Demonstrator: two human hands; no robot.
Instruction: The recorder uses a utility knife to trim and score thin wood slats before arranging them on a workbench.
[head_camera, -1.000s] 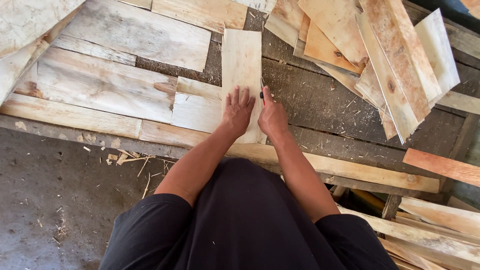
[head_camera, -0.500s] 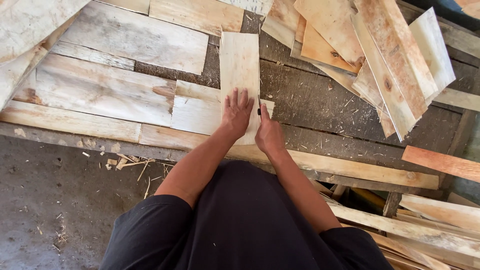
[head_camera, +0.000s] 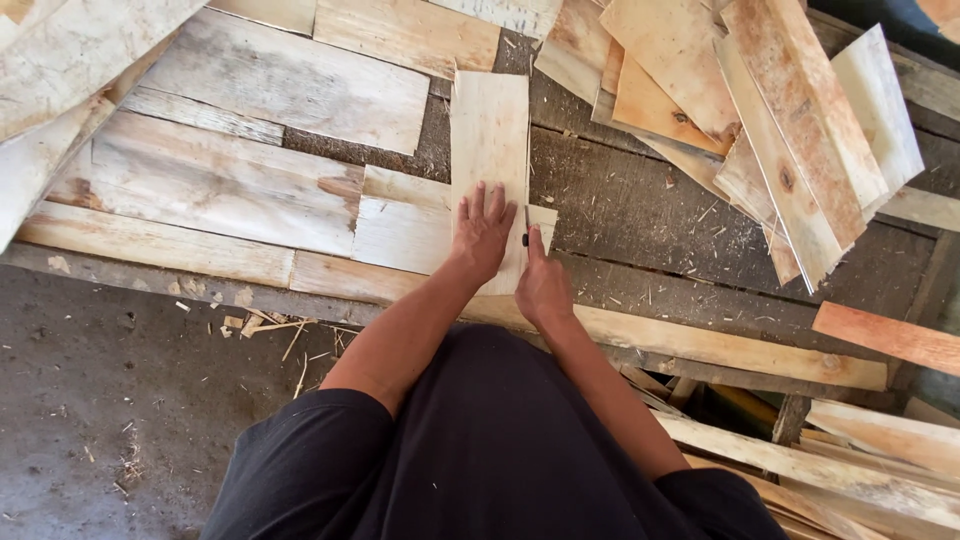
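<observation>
A pale veneer strip (head_camera: 489, 150) lies lengthwise on the dark wooden counter (head_camera: 640, 215). On its near end the left hand (head_camera: 481, 232) presses flat, fingers spread. Just right of the strip, the right hand (head_camera: 541, 287) pinches a small dark blade (head_camera: 526, 226) at its edge. Right of the strip, more veneer sheets (head_camera: 760, 110) lie stacked.

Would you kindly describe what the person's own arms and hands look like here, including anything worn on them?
Both arms are bare from the upper arm down, coming out of the short sleeves of a black top. The left hand and right hand are bare too: no gloves, and no watch, ring or wristband shows on either. The fingers are uncovered. No markings are visible on the sleeves.
</observation>
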